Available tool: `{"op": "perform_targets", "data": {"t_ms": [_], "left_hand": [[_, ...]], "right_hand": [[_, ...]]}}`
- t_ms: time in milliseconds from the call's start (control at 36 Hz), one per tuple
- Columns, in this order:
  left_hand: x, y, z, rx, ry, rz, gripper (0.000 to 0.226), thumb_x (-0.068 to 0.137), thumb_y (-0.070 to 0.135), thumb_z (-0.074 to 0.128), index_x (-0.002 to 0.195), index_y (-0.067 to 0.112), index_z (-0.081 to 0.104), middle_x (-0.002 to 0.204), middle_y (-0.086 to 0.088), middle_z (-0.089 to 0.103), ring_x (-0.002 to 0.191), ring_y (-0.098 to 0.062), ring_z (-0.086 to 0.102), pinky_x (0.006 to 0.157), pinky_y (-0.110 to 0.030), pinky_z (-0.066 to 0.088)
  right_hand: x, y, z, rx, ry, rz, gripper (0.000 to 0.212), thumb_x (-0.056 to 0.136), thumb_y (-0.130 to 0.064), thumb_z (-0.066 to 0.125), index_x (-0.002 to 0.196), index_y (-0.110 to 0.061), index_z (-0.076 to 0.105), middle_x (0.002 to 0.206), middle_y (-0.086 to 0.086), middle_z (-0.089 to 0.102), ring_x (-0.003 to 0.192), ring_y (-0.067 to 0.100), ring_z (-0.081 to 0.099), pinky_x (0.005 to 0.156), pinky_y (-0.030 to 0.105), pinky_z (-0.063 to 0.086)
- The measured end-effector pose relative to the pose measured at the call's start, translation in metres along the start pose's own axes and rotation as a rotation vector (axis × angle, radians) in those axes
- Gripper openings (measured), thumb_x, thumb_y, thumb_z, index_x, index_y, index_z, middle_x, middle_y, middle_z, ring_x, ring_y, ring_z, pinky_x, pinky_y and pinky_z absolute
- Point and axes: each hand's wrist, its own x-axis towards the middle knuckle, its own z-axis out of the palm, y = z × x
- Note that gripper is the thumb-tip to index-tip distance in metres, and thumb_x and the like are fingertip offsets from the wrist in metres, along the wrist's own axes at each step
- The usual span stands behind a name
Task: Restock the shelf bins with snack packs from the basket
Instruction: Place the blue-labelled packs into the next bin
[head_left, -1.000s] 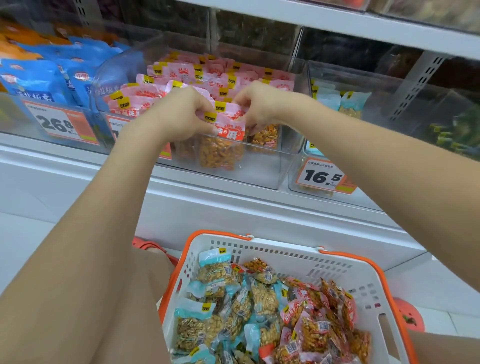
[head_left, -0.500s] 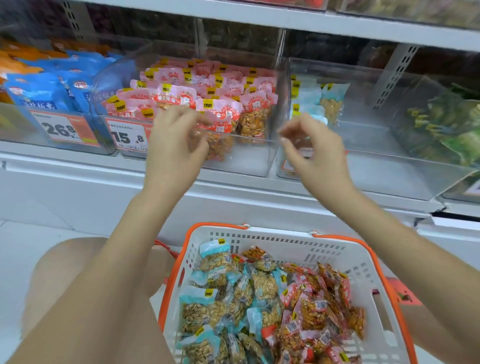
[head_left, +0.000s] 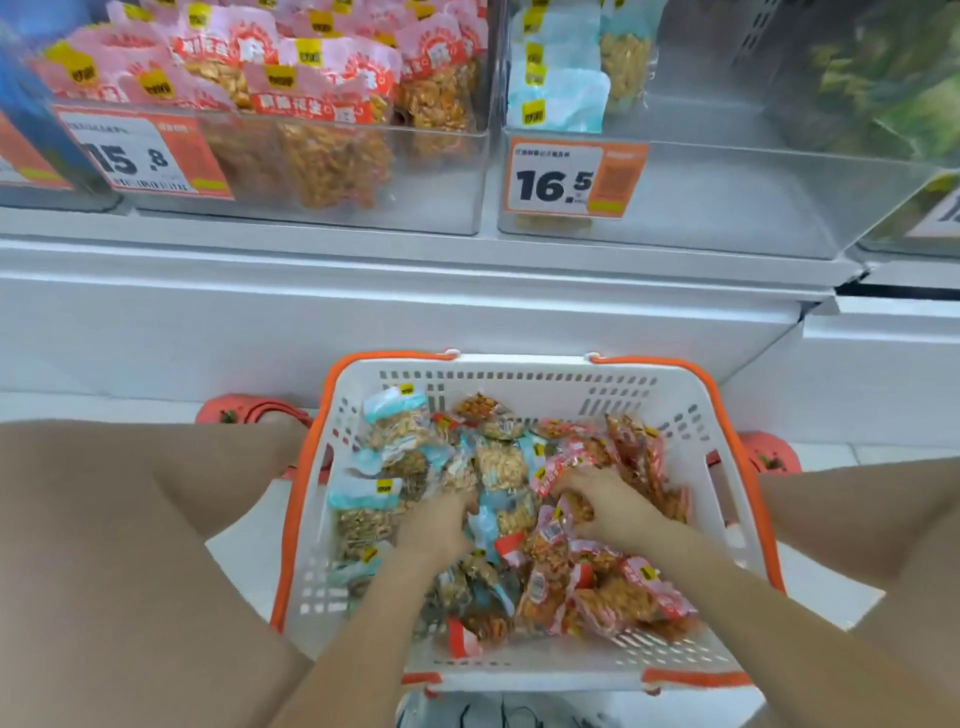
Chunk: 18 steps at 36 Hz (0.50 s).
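The basket (head_left: 524, 374), white with orange rim, is seen on the floor below the shelf, between the person's knees. It is filled with snack packs: teal-topped packs (head_left: 374, 493) toward its left side, pink-and-red packs (head_left: 628, 592) toward its right. Both hands are lowered into the basket. The left hand (head_left: 441, 525) is laid on the teal-topped packs near the basket's middle, its fingers bent down among them; a definite grip cannot be told. The right hand (head_left: 602, 506) is curled over a pink-and-red pack right of the basket's middle, its fingertips buried in the pile. Above the basket, the pink-pack bin (head_left: 441, 171) is well filled, and the teal-pack bin (head_left: 727, 187) beside it is stocked only at its left.
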Motion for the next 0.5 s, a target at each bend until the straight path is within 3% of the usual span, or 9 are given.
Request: {"op": "perform_targets", "data": {"t_ms": [83,167,222,278,333,361,417,500], "left_hand": [[0.008,0.000,0.007,-0.052,-0.115,-0.023,0.039,0.084,0.018,0.072,0.120,0.015,0.057,0.114,-0.005,0.063,0.102,-0.019,0.060,0.086,-0.035,0.053],[0.013,0.011,0.009,-0.188,-0.178,-0.011,0.019,0.086,0.014,0.070,0.104,0.010,0.064,0.104,-0.011,0.066,0.086,-0.017,0.061,0.080,-0.032,0.053],[0.016,0.018,0.012,-0.259,-0.184,-0.051,0.007,0.092,0.015,0.062,0.091,0.008,0.064,0.093,-0.014,0.068,0.073,-0.016,0.062,0.069,-0.027,0.053],[0.017,0.024,0.018,-0.353,-0.219,-0.167,0.025,0.101,0.021,0.045,0.089,0.005,0.060,0.093,-0.018,0.068,0.074,-0.024,0.066,0.066,-0.032,0.056],[0.013,0.028,0.019,-0.348,-0.300,-0.286,0.044,0.103,0.034,0.033,0.101,0.000,0.061,0.100,-0.021,0.068,0.085,-0.031,0.067,0.080,-0.039,0.056],[0.009,0.029,0.018,-0.340,-0.357,-0.347,0.054,0.103,0.042,0.028,0.108,0.000,0.061,0.098,-0.018,0.069,0.082,-0.029,0.068,0.078,-0.037,0.056],[0.002,0.031,0.013,-0.474,-0.506,-0.494,0.070,0.099,0.058,0.022,0.106,0.002,0.063,0.082,-0.013,0.069,0.067,-0.022,0.066,0.061,-0.027,0.055],[0.000,0.029,0.003,-0.823,-0.687,-0.567,0.087,0.089,0.075,0.026,0.105,-0.002,0.065,0.087,-0.015,0.070,0.078,-0.023,0.069,0.057,-0.024,0.053]], "right_hand": [[0.003,-0.007,-0.001,-0.114,-0.107,-0.117,0.049,0.084,-0.016,0.068,0.130,-0.027,0.055,0.131,-0.004,0.051,0.122,0.020,0.040,0.098,0.034,0.039],[0.000,-0.020,-0.002,0.044,-0.495,-0.161,0.058,0.081,-0.022,0.076,0.134,-0.027,0.053,0.141,-0.002,0.045,0.129,0.018,0.039,0.107,0.036,0.036],[-0.004,-0.030,0.006,0.005,-0.593,-0.209,0.058,0.080,-0.030,0.077,0.132,-0.025,0.055,0.138,0.000,0.049,0.125,0.019,0.043,0.106,0.038,0.038],[-0.007,-0.036,0.015,-0.028,-0.532,-0.247,0.047,0.079,-0.028,0.077,0.123,-0.023,0.061,0.127,0.001,0.059,0.113,0.021,0.053,0.096,0.040,0.046],[-0.007,-0.040,0.018,-0.015,-0.453,-0.230,0.038,0.081,-0.023,0.075,0.118,-0.022,0.065,0.119,0.001,0.063,0.104,0.022,0.058,0.086,0.037,0.050],[-0.008,-0.041,0.015,0.016,-0.423,-0.218,0.036,0.081,-0.021,0.074,0.117,-0.021,0.065,0.115,0.000,0.064,0.100,0.021,0.058,0.083,0.035,0.050],[-0.009,-0.044,0.001,0.123,-0.354,-0.203,0.033,0.082,-0.018,0.073,0.114,-0.019,0.066,0.097,-0.007,0.064,0.084,0.010,0.057,0.073,0.028,0.048],[-0.010,-0.051,-0.021,0.256,-0.120,-0.200,0.021,0.080,-0.012,0.073,0.099,-0.018,0.065,0.080,-0.021,0.051,0.071,-0.004,0.046,0.063,0.021,0.039]]}}
